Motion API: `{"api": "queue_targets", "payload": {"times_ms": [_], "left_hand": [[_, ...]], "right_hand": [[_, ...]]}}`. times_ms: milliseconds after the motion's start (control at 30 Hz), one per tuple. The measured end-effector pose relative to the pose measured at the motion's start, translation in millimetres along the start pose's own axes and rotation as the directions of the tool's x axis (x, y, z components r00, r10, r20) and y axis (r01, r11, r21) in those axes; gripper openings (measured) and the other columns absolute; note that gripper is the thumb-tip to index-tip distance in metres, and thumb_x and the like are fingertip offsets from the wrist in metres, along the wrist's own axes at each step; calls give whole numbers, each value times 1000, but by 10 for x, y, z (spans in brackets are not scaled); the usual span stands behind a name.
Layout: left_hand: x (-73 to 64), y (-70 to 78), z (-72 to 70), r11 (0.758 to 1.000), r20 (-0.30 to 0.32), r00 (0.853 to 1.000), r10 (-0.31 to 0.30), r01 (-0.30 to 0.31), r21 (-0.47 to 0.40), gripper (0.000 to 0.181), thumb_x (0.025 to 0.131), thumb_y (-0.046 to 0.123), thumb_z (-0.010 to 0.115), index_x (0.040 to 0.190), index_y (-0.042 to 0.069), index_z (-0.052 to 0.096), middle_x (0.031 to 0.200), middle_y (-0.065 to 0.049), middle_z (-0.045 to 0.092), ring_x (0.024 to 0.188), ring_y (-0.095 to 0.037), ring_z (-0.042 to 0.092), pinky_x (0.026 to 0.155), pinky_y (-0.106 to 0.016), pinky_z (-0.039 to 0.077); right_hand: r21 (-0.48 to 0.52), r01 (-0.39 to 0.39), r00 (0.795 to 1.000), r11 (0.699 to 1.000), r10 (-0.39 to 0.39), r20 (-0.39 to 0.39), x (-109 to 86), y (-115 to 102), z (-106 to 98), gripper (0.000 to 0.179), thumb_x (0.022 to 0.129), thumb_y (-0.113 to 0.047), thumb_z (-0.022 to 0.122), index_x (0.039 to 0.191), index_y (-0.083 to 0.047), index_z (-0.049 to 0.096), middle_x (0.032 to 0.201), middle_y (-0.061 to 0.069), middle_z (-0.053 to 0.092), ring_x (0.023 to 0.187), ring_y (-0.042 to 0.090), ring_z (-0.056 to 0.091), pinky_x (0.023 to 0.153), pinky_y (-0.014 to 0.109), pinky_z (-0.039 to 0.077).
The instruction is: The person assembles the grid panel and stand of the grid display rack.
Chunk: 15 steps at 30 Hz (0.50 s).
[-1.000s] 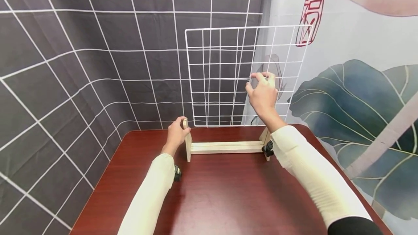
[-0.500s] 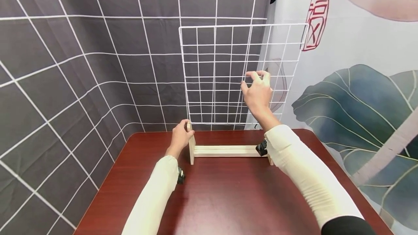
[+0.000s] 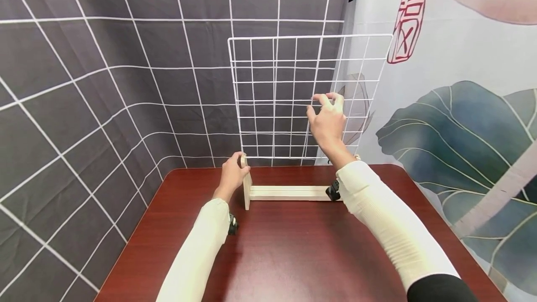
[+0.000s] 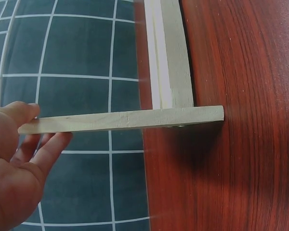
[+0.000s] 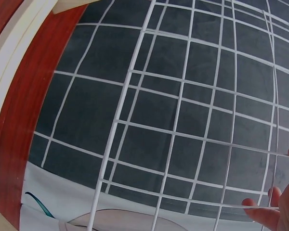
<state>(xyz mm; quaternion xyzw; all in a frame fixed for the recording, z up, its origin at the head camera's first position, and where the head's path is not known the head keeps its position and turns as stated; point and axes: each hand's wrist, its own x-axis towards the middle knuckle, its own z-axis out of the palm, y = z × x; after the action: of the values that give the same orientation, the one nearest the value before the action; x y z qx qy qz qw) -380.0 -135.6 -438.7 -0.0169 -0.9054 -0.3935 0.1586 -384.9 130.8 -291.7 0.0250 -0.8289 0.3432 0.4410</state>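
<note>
A white wire grid panel (image 3: 310,37) stands upright above the back of a pale wooden stand. My right hand (image 3: 328,124) grips its wires toward the lower right, fingertips curled at the wires in the right wrist view. The stand has a long crossbar (image 3: 289,193) and a left upright board (image 4: 125,119). My left hand (image 3: 232,175) pinches the top end of that board, thumb on one face and fingers on the other. In the head view, the panel's lower left corner overlaps the board's top. My right forearm hides the stand's right end there.
The stand rests on a reddish-brown table (image 3: 285,250) near its back edge. Behind hangs a grey cloth (image 3: 201,41) with white grid lines. A white cloth (image 3: 482,55) with leaf patterns hangs at the right. Each wrist carries a small black camera.
My right hand has shifted the wire grid panel left, bringing its lower left corner over the left board's top. My left hand keeps its pinch on the board. The head view has shifted slightly.
</note>
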Motion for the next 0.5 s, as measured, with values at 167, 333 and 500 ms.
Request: {"api": "queue_targets", "payload": {"times_ms": [167,333,500], "left_hand": [[-3,26,5,1000,7,1000,0,0,1,55,87,11,75,139,6,57,130,-24,67,123,-42,63,106,-50,50],[-11,44,7,1000,-2,1000,5,-5,0,54,87,10,75,138,5,57,128,-25,68,122,-43,63,106,-51,50],[-34,52,6,1000,-6,1000,2,-2,10,53,87,9,75,137,5,58,126,-25,68,121,-42,64,106,-50,50]], "right_hand": [[-7,-5,1000,1000,5,3,12,9,-29,29,90,-25,71,117,-15,73,135,15,55,77,50,65,77,59,54],[-1,-7,1000,1000,7,3,13,0,-33,28,90,-25,71,117,-16,73,135,14,55,79,50,65,77,58,54],[2,-15,1000,1000,15,9,-4,-1,-29,28,90,-24,71,117,-17,73,135,14,55,79,49,65,76,57,54]]}}
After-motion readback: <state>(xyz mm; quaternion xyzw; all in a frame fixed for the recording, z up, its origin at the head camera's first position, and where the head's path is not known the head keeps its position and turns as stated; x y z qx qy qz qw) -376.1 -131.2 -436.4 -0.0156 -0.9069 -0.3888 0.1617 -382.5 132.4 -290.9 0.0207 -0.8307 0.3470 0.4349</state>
